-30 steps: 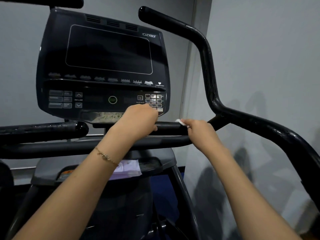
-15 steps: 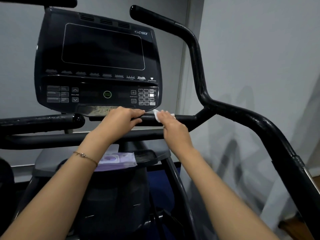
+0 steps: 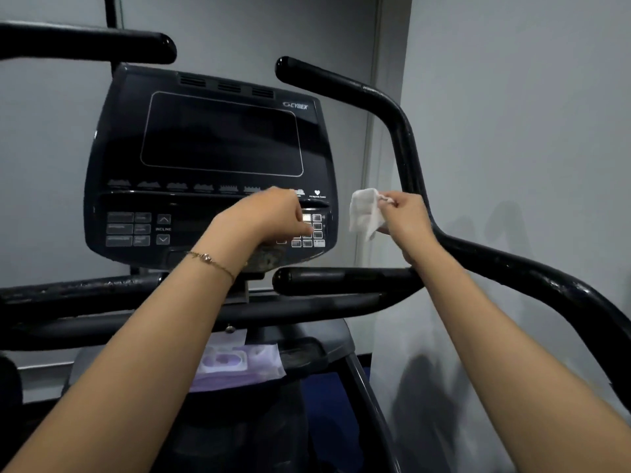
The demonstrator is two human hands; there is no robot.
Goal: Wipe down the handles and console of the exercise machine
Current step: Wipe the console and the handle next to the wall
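Right hand (image 3: pixel 406 220) grip pinched on a crumpled white wipe (image 3: pixel 365 213), held in air just beside the right edge of the black console (image 3: pixel 211 165). Left hand (image 3: pixel 273 213) fingers curled, in front of the console's keypad at its lower right; contact unclear, nothing visibly held. Short black handle (image 3: pixel 341 279) sits below both hands, untouched. Purple wipes pack (image 3: pixel 239 365) on the grey tray (image 3: pixel 307 353) beneath.

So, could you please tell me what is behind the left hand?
The left hand covers part of the console keypad; several keys show to its right. The covered keys cannot be seen.
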